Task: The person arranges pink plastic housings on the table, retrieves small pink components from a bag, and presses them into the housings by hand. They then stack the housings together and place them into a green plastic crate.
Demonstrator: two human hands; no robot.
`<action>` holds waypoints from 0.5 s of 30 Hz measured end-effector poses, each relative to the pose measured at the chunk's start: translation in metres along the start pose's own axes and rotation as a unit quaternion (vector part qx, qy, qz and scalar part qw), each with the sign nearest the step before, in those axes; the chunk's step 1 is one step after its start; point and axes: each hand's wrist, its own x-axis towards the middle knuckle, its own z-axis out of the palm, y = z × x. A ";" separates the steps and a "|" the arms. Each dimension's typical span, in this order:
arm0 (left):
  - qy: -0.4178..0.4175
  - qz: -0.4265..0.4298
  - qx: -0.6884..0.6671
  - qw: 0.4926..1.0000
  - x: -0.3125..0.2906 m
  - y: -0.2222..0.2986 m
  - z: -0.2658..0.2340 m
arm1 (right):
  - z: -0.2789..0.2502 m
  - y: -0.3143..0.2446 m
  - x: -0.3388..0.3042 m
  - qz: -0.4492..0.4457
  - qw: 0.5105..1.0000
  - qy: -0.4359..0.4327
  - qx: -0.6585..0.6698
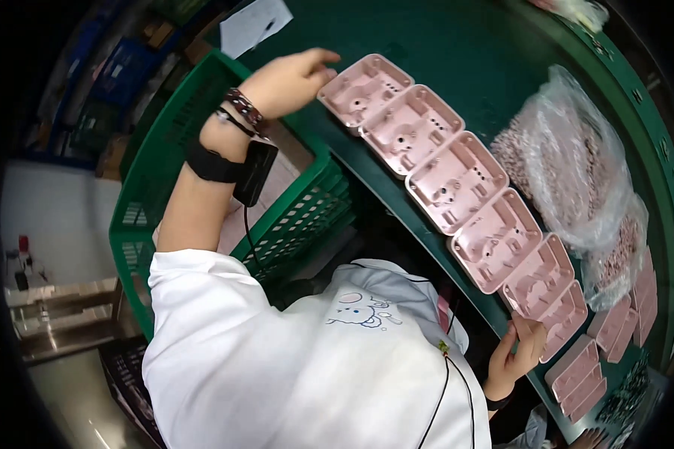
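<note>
Along the edge of the green tabletop runs a slanting row of several pink plastic housing shells [457, 183], set end to end with their hollow sides up; posts and small holes show inside. At the far left end, my left hand [288, 81] has its index finger stretched out and its fingertips at the rim of the first shell [367, 88]. My right hand [523, 348] is at the other end, thumb and fingers apart, fingertips against the side of the near shells [564, 322]. Neither hand visibly grips a shell. A dark band and bracelets circle my left wrist.
A green perforated crate [146, 161] with pink pieces stands left of the table. Beyond the row lie clear plastic bags [569, 161] of small pinkish pieces. Stacked pink shells [577, 378] and dark small parts [627, 389] are at right, another person's hand [590, 438] below. Paper [251, 28] lies far left.
</note>
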 end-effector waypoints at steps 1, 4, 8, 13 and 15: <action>0.050 -0.038 0.002 0.998 -0.018 -0.022 -0.024 | 0.006 -0.002 0.001 -0.019 1.000 -0.014 0.015; 0.197 -0.141 0.090 0.966 -0.118 -0.121 -0.100 | 0.020 -0.009 0.002 -0.037 0.997 -0.041 0.048; 0.156 -0.346 0.135 0.915 -0.259 -0.225 -0.127 | 0.046 -0.022 0.012 -0.100 0.992 -0.072 0.040; 0.115 -0.413 0.055 0.902 -0.301 -0.291 -0.037 | 0.062 -0.055 0.031 -0.115 0.991 -0.065 -0.003; 0.110 -0.388 0.118 0.908 -0.299 -0.318 0.018 | 0.061 -0.074 0.036 -0.136 0.988 -0.068 0.014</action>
